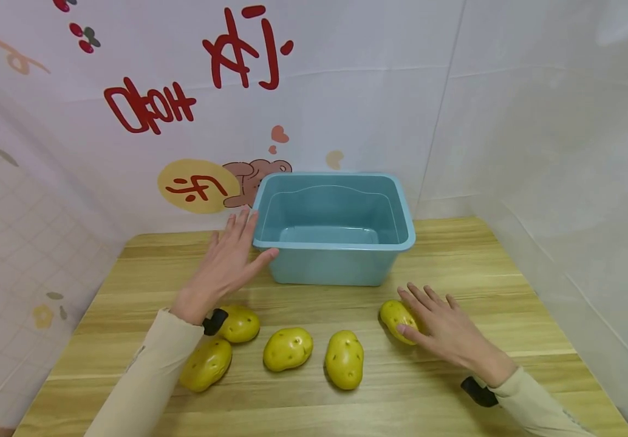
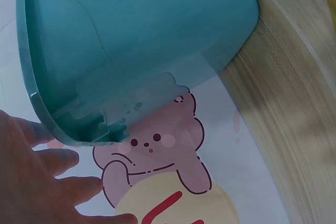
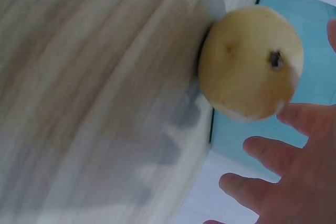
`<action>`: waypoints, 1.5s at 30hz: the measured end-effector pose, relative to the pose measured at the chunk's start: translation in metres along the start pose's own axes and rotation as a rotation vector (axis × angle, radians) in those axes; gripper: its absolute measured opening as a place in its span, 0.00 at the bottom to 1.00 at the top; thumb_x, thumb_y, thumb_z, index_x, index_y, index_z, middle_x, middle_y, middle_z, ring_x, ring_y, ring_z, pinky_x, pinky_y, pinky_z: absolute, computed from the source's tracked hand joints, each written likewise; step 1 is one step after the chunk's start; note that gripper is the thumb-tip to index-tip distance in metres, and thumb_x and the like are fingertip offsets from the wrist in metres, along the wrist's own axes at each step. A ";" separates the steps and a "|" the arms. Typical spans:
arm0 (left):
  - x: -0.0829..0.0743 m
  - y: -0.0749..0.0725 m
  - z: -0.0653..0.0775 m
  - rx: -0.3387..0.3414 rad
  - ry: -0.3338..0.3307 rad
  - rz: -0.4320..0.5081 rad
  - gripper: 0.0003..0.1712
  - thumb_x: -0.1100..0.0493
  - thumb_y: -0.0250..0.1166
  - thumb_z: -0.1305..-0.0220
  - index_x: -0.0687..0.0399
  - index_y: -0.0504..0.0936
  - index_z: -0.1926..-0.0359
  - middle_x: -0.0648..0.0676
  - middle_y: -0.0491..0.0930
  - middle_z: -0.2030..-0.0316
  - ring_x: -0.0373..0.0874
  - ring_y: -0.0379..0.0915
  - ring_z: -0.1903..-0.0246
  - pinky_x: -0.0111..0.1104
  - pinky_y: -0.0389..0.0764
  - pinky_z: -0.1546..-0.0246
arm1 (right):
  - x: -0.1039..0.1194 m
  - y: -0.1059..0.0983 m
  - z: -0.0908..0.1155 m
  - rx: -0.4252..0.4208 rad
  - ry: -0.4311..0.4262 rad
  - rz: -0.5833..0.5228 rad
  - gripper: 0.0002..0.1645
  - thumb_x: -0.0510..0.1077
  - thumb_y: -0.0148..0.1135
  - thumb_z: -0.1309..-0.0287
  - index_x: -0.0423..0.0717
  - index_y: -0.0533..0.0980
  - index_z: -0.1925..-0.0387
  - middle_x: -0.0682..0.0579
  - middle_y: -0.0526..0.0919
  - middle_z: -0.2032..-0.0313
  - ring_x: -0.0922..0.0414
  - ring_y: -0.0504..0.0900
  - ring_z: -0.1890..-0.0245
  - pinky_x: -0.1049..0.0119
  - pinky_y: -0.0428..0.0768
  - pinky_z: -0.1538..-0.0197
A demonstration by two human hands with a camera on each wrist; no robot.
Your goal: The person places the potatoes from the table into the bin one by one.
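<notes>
A light blue plastic bin (image 1: pixel 330 265) stands at the back of the table, its inside bare. My left hand (image 1: pixel 225 265) is at the bin's left front corner, fingers straight and spread, thumb overlapping the front wall. In the left wrist view, those fingers (image 2: pixel 58 161) appear right by the bin's rim (image 2: pixel 39 106). On the right, my right hand (image 1: pixel 447 328) hovers with extended fingers over a yellow potato (image 1: pixel 393 314), holding nothing. The right wrist view shows the potato (image 3: pixel 247 66) with a fingertip right at its edge.
Two potatoes lie in front of the bin, one tilted (image 1: pixel 288 349) and one lengthwise (image 1: pixel 345 360). Two more, a rear one (image 1: pixel 242 325) and a front one (image 1: pixel 207 365), are partly hidden by my left forearm. A printed white cloth (image 1: pixel 347 91) hangs behind the wooden table (image 1: pixel 434 400).
</notes>
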State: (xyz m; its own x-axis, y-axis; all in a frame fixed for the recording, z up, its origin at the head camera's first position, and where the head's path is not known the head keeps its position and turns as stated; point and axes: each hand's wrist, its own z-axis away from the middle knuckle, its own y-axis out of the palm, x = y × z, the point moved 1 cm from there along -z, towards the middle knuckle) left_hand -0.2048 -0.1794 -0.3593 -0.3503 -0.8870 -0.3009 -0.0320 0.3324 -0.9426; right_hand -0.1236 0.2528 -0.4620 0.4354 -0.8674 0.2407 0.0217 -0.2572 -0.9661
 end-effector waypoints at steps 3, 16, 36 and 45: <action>-0.001 0.002 -0.004 0.012 -0.022 0.007 0.58 0.21 0.43 0.29 0.54 0.39 0.16 0.57 0.33 0.17 0.60 0.28 0.19 0.71 0.41 0.29 | 0.002 0.003 -0.001 0.000 -0.014 0.010 0.46 0.70 0.56 0.30 0.50 0.63 0.21 0.42 0.67 0.25 0.31 0.67 0.29 0.23 0.61 0.35; 0.001 0.007 -0.016 0.062 -0.105 0.039 0.63 0.19 0.40 0.30 0.61 0.35 0.17 0.60 0.32 0.17 0.64 0.28 0.20 0.70 0.38 0.28 | 0.008 0.009 -0.004 -0.029 -0.066 0.017 0.49 0.65 0.73 0.42 0.48 0.69 0.26 0.41 0.81 0.41 0.42 0.81 0.42 0.32 0.73 0.41; 0.003 0.008 -0.018 0.068 -0.106 0.024 0.62 0.19 0.39 0.30 0.63 0.37 0.18 0.62 0.34 0.18 0.62 0.30 0.19 0.69 0.43 0.28 | 0.019 -0.045 0.005 -0.051 -0.044 -0.137 0.46 0.56 0.77 0.45 0.52 0.70 0.27 0.49 0.80 0.44 0.61 0.78 0.60 0.62 0.82 0.62; 0.003 0.010 -0.019 0.073 -0.103 0.011 0.62 0.20 0.39 0.29 0.63 0.37 0.18 0.62 0.36 0.18 0.60 0.30 0.19 0.67 0.44 0.27 | 0.033 -0.089 0.005 -0.108 -0.109 -0.158 0.46 0.51 0.78 0.45 0.52 0.69 0.27 0.53 0.78 0.43 0.62 0.77 0.60 0.67 0.82 0.63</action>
State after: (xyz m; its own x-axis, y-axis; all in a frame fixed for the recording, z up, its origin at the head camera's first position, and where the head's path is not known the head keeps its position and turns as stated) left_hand -0.2243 -0.1727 -0.3668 -0.2523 -0.9127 -0.3213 0.0410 0.3217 -0.9460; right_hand -0.1067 0.2492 -0.3690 0.5294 -0.7629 0.3710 0.0035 -0.4354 -0.9002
